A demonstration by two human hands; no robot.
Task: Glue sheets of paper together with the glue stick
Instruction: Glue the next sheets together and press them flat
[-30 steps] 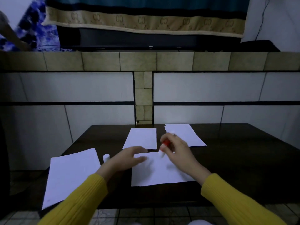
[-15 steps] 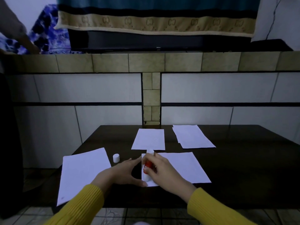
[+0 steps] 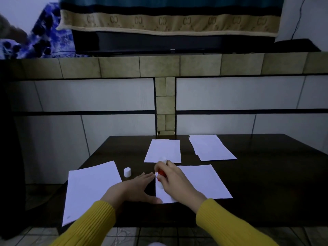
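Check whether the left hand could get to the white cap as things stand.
Probably yes. The cap stands alone on the dark table, just beyond the left hand, which lies flat holding nothing beside the near sheet. Nothing lies between them.

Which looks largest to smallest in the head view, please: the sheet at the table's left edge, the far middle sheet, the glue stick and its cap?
1. Sheet at the left edge, though nearness to the camera enlarges it
2. Far middle sheet
3. Glue stick, partly hidden by the right hand
4. Cap
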